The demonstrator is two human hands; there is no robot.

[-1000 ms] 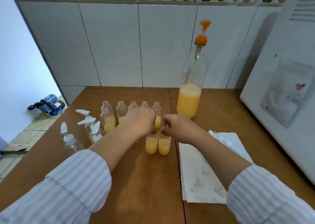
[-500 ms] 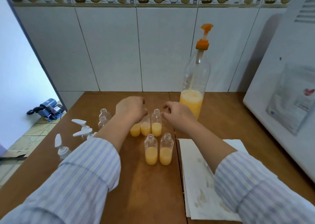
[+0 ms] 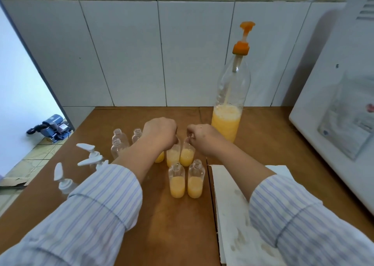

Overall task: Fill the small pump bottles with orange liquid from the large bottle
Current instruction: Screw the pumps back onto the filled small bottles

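The left hand (image 3: 160,133) was curled over the neck of a part-filled small bottle (image 3: 173,156), and the right hand (image 3: 204,139) pinched the neck of the one beside it (image 3: 187,154); both bottle mouths were hidden by fingers. Two more filled bottles (image 3: 186,182) stood nearer on the table (image 3: 174,235). The large bottle (image 3: 228,107) stood behind, right. Empty bottles (image 3: 119,142) and white pumps (image 3: 89,154) were left, partly behind the sleeve (image 3: 97,209).

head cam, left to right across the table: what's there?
blue device on the floor → white pump tops → empty small bottles → left hand → right hand → large bottle → white appliance
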